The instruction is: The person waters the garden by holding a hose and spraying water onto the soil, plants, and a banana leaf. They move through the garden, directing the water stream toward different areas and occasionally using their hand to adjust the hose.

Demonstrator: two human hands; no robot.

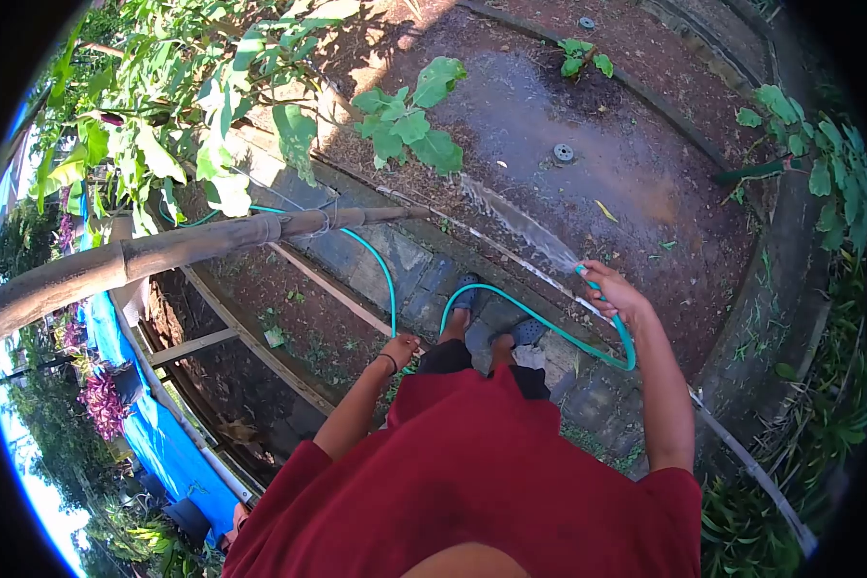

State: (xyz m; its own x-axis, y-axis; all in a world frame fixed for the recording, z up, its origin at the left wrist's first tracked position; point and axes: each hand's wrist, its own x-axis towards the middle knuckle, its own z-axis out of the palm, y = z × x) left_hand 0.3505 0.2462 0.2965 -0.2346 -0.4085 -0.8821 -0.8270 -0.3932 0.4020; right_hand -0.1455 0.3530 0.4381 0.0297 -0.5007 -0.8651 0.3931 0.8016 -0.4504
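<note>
My right hand [615,292] is closed around the end of a green garden hose [525,306], and a fan of water [535,234] sprays from it toward the upper left. The water falls beside a leafy plant [409,123] at the edge of the wet soil bed [636,183]. The hose bends below my right hand and loops back past my feet. Lower and to the left, my left hand [403,351] has its fingers curled at another stretch of the hose; the grip itself is partly hidden.
A thick bamboo pole [164,258] crosses the left side at about waist height. My shoes [527,333] stand on a paved path [414,275]. Small round discs [564,152] lie on the muddy soil. A blue tarp [154,414] hangs at the left; plants [843,183] border the right.
</note>
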